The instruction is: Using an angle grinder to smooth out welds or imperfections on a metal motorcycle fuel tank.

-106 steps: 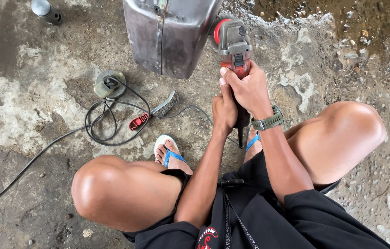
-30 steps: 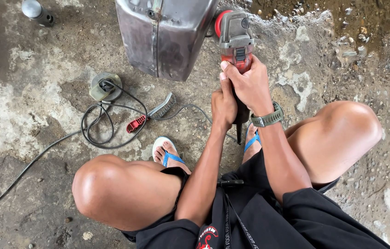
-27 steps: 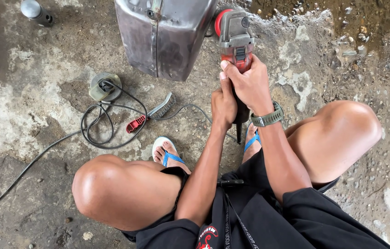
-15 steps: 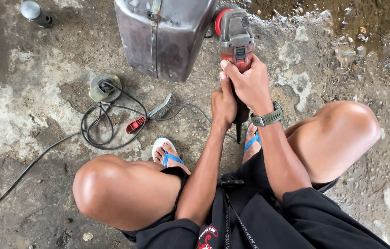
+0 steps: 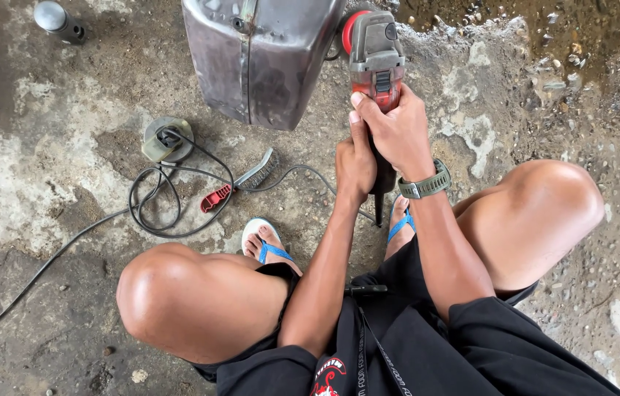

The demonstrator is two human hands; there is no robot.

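Your right hand (image 5: 396, 132): clenched round the body of the angle grinder (image 5: 376, 62), thumb up by the switch on its red housing; a green-strapped wristwatch (image 5: 425, 183) sits on that wrist.

Your left hand (image 5: 355, 163): wrapped round the grinder's dark rear handle, just behind and below your right hand.

Angle grinder: red and grey, head pointed away from you, its guard end pressed against the right side of the metal tank (image 5: 262, 55).

Metal tank: bare grey steel with a vertical seam, standing on the concrete floor (image 5: 46, 183), directly ahead of both hands.

Wire brush (image 5: 240, 183): red handle, lying on the floor left of the grinder and below the tank.

Black power cable (image 5: 152, 205): coiled loosely left of the grinder, crossing the brush and running off to the lower left.

Round green-grey disc-shaped item (image 5: 165, 139): beside the coil, below the tank's left corner; what it is cannot be told.

Small grey cylinder (image 5: 58, 20): far left of the tank.

Blue-strapped flip-flops (image 5: 270, 246): on your feet, nearest you, below the grinder.
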